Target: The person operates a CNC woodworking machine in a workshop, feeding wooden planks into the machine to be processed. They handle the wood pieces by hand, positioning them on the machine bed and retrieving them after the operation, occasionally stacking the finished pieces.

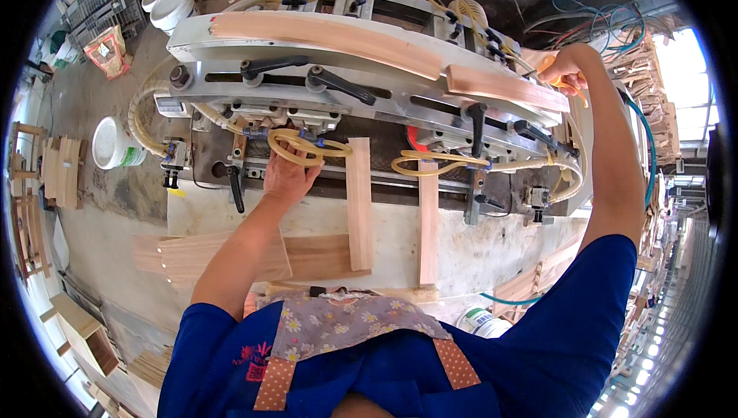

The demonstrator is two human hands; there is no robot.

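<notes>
My right hand (569, 68) is closed around an orange air blow gun (547, 70) at the machine's far right end. Its thin nozzle points left, towards a short wooden strip (503, 87) on the machine's upper ledge. A longer, slightly curved wooden strip (330, 39) lies end to end with it on the left. My left hand (288, 178) reaches under the front of the clamping machine (400, 103), beside a looped yellow air hose (307, 153). The loops and the machine hide its fingertips, so whether it grips anything cannot be seen.
Two narrow boards (359, 203) (428, 226) stick out from the machine's front towards me. Flat boards (223, 256) lie on the pale worktop (392, 222). Black clamp levers (338, 85) project along the machine. White buckets (115, 143) stand on the floor at left; stacked wood lies right.
</notes>
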